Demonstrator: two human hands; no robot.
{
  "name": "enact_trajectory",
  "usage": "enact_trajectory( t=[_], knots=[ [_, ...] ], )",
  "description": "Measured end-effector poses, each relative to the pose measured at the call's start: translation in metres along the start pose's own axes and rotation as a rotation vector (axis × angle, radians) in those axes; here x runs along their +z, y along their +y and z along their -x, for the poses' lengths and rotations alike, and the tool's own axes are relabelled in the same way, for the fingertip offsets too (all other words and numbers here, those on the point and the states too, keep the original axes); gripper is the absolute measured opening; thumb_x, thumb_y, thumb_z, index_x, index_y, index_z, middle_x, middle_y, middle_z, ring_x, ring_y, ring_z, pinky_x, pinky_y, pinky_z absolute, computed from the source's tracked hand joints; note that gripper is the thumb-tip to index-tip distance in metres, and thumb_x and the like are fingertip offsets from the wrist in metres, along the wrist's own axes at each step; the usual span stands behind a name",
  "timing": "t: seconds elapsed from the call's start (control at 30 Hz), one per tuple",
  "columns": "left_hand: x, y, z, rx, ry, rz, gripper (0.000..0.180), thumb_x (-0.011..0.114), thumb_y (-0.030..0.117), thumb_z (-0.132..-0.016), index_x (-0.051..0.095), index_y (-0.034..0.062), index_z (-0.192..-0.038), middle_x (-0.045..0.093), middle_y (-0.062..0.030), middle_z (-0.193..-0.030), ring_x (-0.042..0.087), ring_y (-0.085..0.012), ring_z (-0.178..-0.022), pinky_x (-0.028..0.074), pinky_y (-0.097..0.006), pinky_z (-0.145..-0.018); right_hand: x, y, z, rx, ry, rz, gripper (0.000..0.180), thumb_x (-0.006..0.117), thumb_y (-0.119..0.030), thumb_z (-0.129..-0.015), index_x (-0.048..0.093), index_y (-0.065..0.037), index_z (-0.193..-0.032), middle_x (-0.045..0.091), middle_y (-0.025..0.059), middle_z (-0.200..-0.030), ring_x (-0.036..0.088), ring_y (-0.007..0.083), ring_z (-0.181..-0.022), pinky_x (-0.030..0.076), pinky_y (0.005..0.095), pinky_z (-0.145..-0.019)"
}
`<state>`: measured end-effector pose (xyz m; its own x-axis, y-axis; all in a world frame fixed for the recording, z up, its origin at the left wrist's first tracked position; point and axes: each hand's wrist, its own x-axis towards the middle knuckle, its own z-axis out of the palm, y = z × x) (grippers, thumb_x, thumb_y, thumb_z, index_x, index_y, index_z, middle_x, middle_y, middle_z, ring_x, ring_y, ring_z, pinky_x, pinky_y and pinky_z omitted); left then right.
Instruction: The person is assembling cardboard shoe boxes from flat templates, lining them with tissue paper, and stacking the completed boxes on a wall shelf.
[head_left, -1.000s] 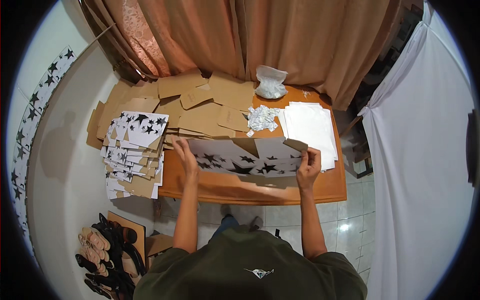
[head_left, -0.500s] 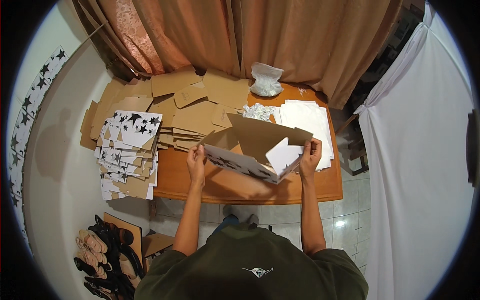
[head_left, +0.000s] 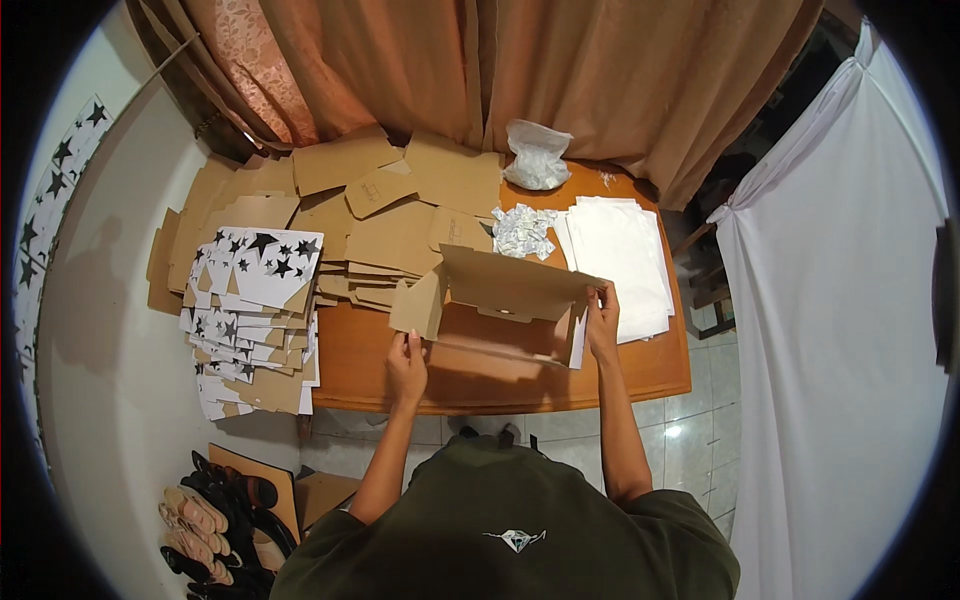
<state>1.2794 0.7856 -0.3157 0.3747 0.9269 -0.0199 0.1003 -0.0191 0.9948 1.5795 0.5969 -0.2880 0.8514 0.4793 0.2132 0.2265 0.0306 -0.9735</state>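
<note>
I hold a partly folded brown cardboard box (head_left: 500, 300) over the front of the wooden table (head_left: 640, 375). Its long back wall stands up and a side flap sticks out at the left. My left hand (head_left: 407, 362) grips the box's lower left edge. My right hand (head_left: 602, 322) pinches its right end, where a white face shows. The plain brown inside of the box faces me.
A stack of star-printed white box blanks (head_left: 255, 310) lies at the table's left. Brown flat blanks (head_left: 380, 215) cover the back. White sheets (head_left: 620, 260), small silver packets (head_left: 522, 230) and a clear bag (head_left: 538, 155) sit at right. Curtains hang behind; shoes (head_left: 215, 515) lie on the floor.
The flat star-printed blank I held has been lifted and folded up into a box shape, its brown inside now toward me. Both hands have stayed at its ends.
</note>
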Motion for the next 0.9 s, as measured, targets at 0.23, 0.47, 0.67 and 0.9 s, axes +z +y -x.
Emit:
enact_trajectory(
  t=[0.23, 0.47, 0.67, 0.9],
  knots=[
    [-0.008, 0.055, -0.014, 0.171, -0.036, -0.060, 0.027, 0.056, 0.018, -0.104, 0.063, -0.0066, -0.094, 0.063, -0.0050, -0.067, 0.061, -0.0100, -0.061, 0.047, -0.027, -0.056, 0.010, -0.027, -0.011, -0.029, 0.079, 0.139, 0.020, 0.062, -0.019, -0.104, 0.063, 0.000, -0.103, 0.065, 0.0034, -0.088, 0.057, 0.0108, -0.083, 0.047, 0.0263, -0.075],
    [-0.040, 0.115, -0.014, 0.123, -0.084, -0.109, 0.022, 0.061, 0.011, -0.099, 0.064, -0.0075, -0.087, 0.066, -0.0075, -0.066, 0.067, -0.0133, -0.058, 0.053, -0.028, -0.055, 0.011, -0.036, -0.016, 0.133, 0.032, 0.083, 0.021, 0.065, -0.021, -0.102, 0.065, 0.000, -0.100, 0.066, 0.0024, -0.082, 0.054, 0.0074, -0.073, 0.045, 0.0249, -0.066],
    [-0.027, 0.062, -0.015, 0.169, -0.156, -0.302, 0.021, 0.065, 0.011, -0.095, 0.066, -0.0050, -0.108, 0.072, -0.0179, -0.089, 0.074, -0.0271, -0.078, 0.057, -0.035, -0.068, 0.031, 0.009, -0.014, 0.079, 0.004, 0.135, 0.019, 0.063, -0.019, -0.103, 0.064, 0.000, -0.102, 0.069, 0.0054, -0.087, 0.059, 0.0104, -0.081, 0.048, 0.0279, -0.074],
    [-0.002, 0.020, -0.016, 0.179, -0.253, -0.364, 0.051, 0.062, 0.012, -0.097, 0.052, 0.0099, -0.147, 0.065, -0.0203, -0.114, 0.069, -0.0310, -0.104, 0.055, -0.041, -0.088, 0.029, 0.043, -0.005, 0.086, -0.026, 0.097, 0.025, 0.065, -0.019, -0.101, 0.058, 0.000, -0.116, 0.063, 0.0085, -0.103, 0.062, 0.0179, -0.099, 0.050, 0.0314, -0.087]
  ],
)
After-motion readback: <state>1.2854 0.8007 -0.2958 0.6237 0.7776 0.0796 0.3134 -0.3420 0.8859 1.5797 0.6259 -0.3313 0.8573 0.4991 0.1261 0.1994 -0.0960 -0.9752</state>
